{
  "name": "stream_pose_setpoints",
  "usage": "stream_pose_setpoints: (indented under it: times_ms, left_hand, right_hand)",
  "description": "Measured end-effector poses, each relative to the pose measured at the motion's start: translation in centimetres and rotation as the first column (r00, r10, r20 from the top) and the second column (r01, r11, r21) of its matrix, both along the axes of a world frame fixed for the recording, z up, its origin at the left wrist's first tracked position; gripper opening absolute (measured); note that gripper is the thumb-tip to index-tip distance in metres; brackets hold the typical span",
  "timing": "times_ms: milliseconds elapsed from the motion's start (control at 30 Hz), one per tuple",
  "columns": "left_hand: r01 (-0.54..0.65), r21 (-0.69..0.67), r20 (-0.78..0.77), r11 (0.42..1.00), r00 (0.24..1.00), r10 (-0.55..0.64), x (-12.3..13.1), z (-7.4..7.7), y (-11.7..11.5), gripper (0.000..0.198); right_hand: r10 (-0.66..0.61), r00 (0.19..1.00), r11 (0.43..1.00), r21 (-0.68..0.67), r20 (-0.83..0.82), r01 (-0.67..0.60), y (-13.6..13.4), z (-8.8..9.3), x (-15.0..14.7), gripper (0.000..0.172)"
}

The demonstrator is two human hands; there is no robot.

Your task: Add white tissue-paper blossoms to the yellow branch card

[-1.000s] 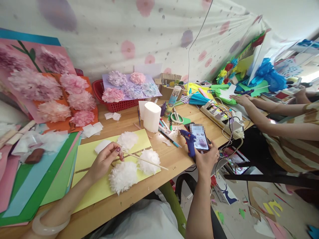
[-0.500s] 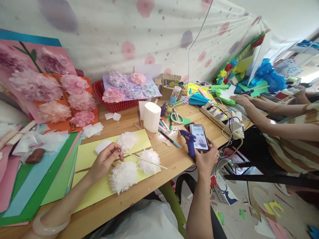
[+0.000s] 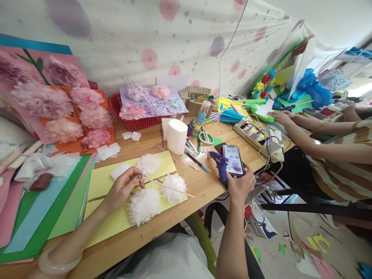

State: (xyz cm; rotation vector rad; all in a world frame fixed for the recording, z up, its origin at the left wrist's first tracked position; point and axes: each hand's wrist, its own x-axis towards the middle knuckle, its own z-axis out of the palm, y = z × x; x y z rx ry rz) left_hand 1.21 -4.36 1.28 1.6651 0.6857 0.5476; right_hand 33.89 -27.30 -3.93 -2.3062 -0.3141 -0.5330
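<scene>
My left hand (image 3: 124,190) pinches one end of a thin wooden stick (image 3: 171,186), which slants across a yellow sheet (image 3: 109,221). Three fluffy white paper flowers (image 3: 144,206) and brown branch-like strips lie on this sheet. Beside my left fingertips is a flatter stack of white paper (image 3: 120,170). My right hand (image 3: 241,186) grips the lower end of a phone (image 3: 233,161) with a lit screen, thumb at one side and fingers at the other. A blue glue gun (image 3: 221,167) stands against the phone's left side, close to my thumb.
Behind the sheet stands a white paper roll (image 3: 177,136). Pens (image 3: 197,161), scissors (image 3: 206,136) and a power strip (image 3: 258,139) with tangled cables lie rightward. A red basket (image 3: 142,124) holds paper flowers. Coloured sheets (image 3: 37,217) lie left. Another person's hands (image 3: 280,116) work at right.
The phone has shifted very slightly to the right at its top. Both my hands and the stick stay practically in place.
</scene>
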Motion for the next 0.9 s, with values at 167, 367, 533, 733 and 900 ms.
stream_pose_setpoints:
  times_ms: [167, 367, 533, 733, 900]
  left_hand:
    - [-0.004, 0.002, -0.015, 1.000, 1.000, 0.004, 0.0, -0.1, 0.0, 0.034]
    - [-0.008, -0.007, -0.024, 1.000, 1.000, 0.007, 0.0, -0.2, 0.0, 0.035]
    - [-0.008, 0.005, -0.026, 1.000, 1.000, 0.008, 0.1, 0.2, -0.1, 0.035]
    - [-0.022, -0.028, 0.014, 0.999, 1.000, 0.022, 0.1, 0.1, -0.4, 0.031]
    - [-0.057, -0.085, 0.023, 0.995, 0.998, 0.059, 0.2, -0.7, -0.7, 0.032]
  right_hand:
    - [-0.022, 1.000, 1.000, -0.017, 0.022, 0.022, -0.1, 0.4, 0.1, 0.089]
    - [0.071, 0.966, 0.994, 0.062, 0.248, -0.089, -1.8, 0.1, -1.3, 0.049]
    - [0.153, 0.980, 0.986, 0.048, 0.129, -0.160, -1.4, 0.7, -1.1, 0.056]
    - [0.138, 0.987, 0.976, 0.159, 0.087, -0.150, -0.9, 1.9, 2.1, 0.060]
    - [0.174, 0.984, 0.972, 0.151, 0.047, -0.179, -0.9, 2.1, 5.0, 0.068]
